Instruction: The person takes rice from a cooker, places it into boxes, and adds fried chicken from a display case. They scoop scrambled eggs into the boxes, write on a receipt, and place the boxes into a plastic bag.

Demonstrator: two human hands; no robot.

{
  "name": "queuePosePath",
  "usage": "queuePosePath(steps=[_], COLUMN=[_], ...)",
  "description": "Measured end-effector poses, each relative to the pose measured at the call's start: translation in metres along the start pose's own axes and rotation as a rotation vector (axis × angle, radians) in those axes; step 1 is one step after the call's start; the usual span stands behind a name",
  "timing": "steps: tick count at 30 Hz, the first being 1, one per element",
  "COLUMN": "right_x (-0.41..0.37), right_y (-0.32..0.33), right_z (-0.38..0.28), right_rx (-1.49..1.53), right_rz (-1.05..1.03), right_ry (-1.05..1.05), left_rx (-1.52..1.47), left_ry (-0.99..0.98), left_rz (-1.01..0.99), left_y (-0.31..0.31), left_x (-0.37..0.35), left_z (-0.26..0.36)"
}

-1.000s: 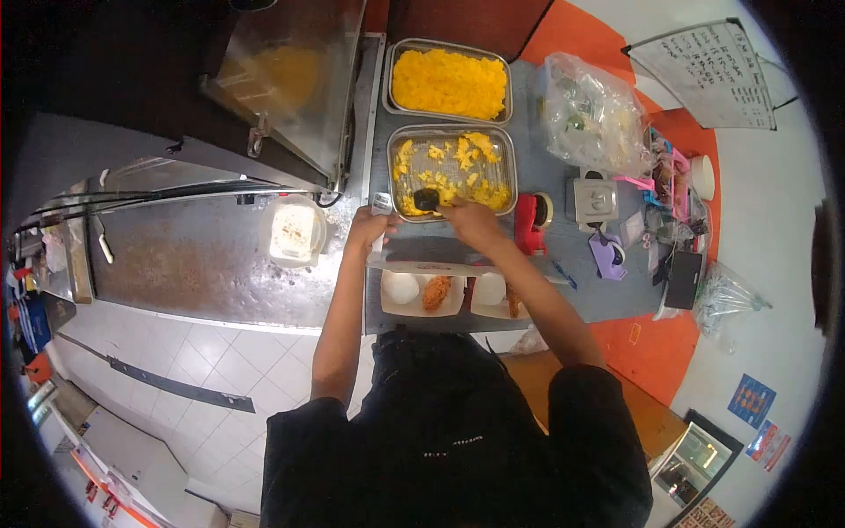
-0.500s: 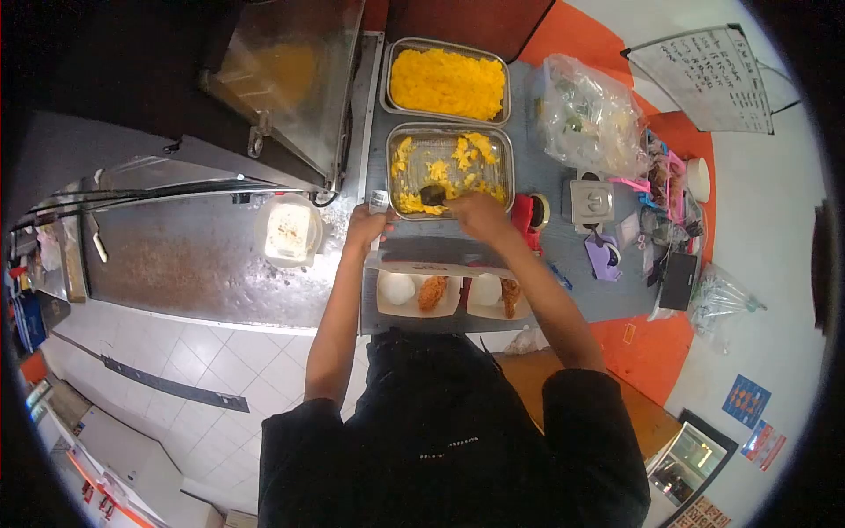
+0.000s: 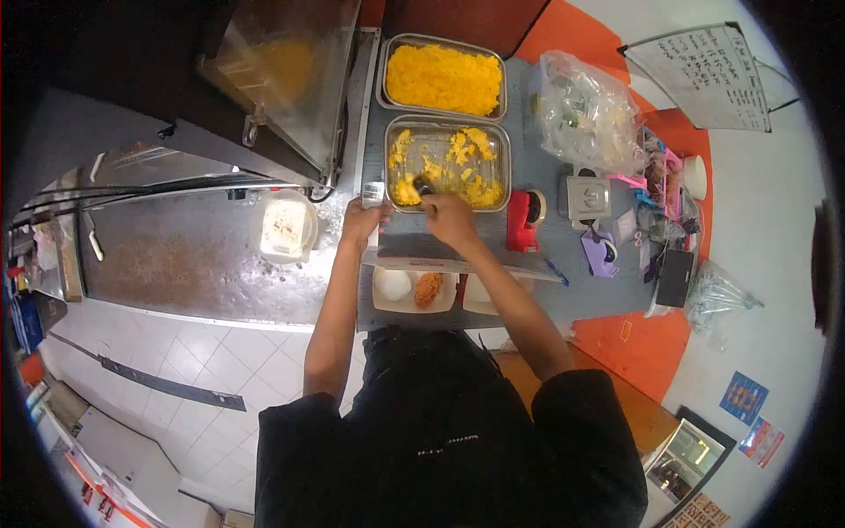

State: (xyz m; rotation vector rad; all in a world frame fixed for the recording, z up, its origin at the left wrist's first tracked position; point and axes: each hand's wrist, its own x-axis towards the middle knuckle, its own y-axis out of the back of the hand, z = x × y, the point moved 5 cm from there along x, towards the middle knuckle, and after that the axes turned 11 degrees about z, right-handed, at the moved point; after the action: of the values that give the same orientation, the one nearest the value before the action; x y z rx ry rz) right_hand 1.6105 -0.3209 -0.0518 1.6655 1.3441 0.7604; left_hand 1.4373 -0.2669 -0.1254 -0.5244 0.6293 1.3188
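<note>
My right hand [image 3: 449, 218] is closed round a dark spoon [image 3: 423, 186] at the near left part of a metal tray [image 3: 509, 163] with scattered yellow food. My left hand [image 3: 363, 222] is at the tray's near left corner, its fingers by a pale labelled strip [image 3: 373, 195]; what it grips is too small to tell. Nearer my body, two open boxes stand side by side. The left box [image 3: 407, 305] holds a white round portion [image 3: 393, 283] and a brown fried piece [image 3: 429, 289]. My right forearm partly hides the right box [image 3: 476, 295].
A fuller tray of yellow food [image 3: 444, 79] lies behind. Right of it are a plastic bag [image 3: 588, 114], a red tape dispenser [image 3: 523, 224] and a lidded metal container [image 3: 588, 198]. On the left metal counter sits a white tub [image 3: 287, 227]; a glass-doored cabinet [image 3: 273, 88] stands behind it.
My right hand and the spoon have moved left within the near part of the tray. Yellow food is now gathered beside the spoon. My left hand remains near the corner.
</note>
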Motion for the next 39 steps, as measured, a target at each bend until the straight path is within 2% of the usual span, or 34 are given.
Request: queuePosePath(steps=[5, 7, 8, 10, 11, 13, 19, 21, 23, 25, 26, 28, 29, 31, 32, 34, 35, 37, 38, 39], right_x=[0.019, 0.030, 0.034, 0.036, 0.037, 0.034, 0.030, 0.026, 0.025, 0.035, 0.031, 0.026, 0.028, 0.028, 0.030, 0.040, 0.042, 0.038, 0.041, 0.041], right_y=[-0.014, -0.009, -0.005, -0.007, -0.003, -0.001, -0.002, 0.004, 0.001, 0.012, 0.005, 0.024, 0.025, 0.010, 0.012, 0.012, 0.016, 0.017, 0.021, 0.015], right_z=[-0.017, -0.006, -0.004, 0.012, 0.018, 0.027, 0.048, 0.055, 0.054, 0.045, 0.044, 0.001, -0.008, -0.018, -0.015, 0.002, 0.008, 0.029, 0.038, 0.047], right_rx=[0.133, 0.398, 0.396, 0.739, 0.739, 0.997, 1.166, 1.097, 1.030, 0.687, 0.689, 0.351, 0.353, 0.300, 0.302, 0.566, 0.568, 0.878, 0.878, 0.981], right_rz=[-0.094, -0.172, -0.169, -0.214, -0.211, -0.364, -0.329, -0.322, -0.318, 0.085, 0.083, 0.288, 0.291, 0.064, 0.065, -0.053, -0.051, -0.290, -0.284, -0.389], right_ry=[0.005, -0.152, -0.149, -0.444, -0.442, -0.577, -0.707, -0.708, -0.703, -0.227, -0.227, 0.052, 0.049, 0.048, 0.050, -0.006, -0.006, -0.525, -0.523, -0.536], left_rx=[-0.111, -0.120, -0.128, -0.109, -0.087, -0.072, -0.042, -0.048, -0.045, -0.050, -0.053, -0.062, -0.076, -0.087, -0.103, -0.101, -0.099, -0.110, -0.123, -0.124], left_ry=[-0.017, -0.026, -0.033, -0.037, -0.034, -0.026, -0.022, -0.022, -0.044, -0.038, -0.029, -0.035, -0.044, -0.061, -0.079, -0.065, -0.047, -0.055, -0.063, -0.070], left_rz=[-0.006, -0.032, -0.059, -0.051, -0.041, -0.045, -0.039, -0.028, -0.021, -0.014, -0.014, -0.023, -0.030, -0.025, -0.019, 0.004, 0.022, 0.014, 0.007, 0.005], left_y=[0.001, 0.001, 0.000, -0.001, -0.001, -0.001, -0.001, -0.002, -0.001, -0.002, -0.003, -0.004, -0.005, -0.006, -0.005, -0.003, -0.002, -0.002, -0.002, -0.002], left_x=[-0.002, -0.006, -0.009, -0.010, -0.010, -0.008, -0.019, -0.023, -0.024, -0.022, -0.021, -0.023, -0.023, -0.024, -0.024, -0.025, -0.026, -0.025, -0.024, -0.024], left_z=[0.004, 0.011, 0.015, 0.020, 0.022, 0.024, 0.040, 0.044, 0.048, 0.045, 0.042, 0.041, 0.042, 0.040, 0.040, 0.037, 0.034, 0.034, 0.035, 0.037])
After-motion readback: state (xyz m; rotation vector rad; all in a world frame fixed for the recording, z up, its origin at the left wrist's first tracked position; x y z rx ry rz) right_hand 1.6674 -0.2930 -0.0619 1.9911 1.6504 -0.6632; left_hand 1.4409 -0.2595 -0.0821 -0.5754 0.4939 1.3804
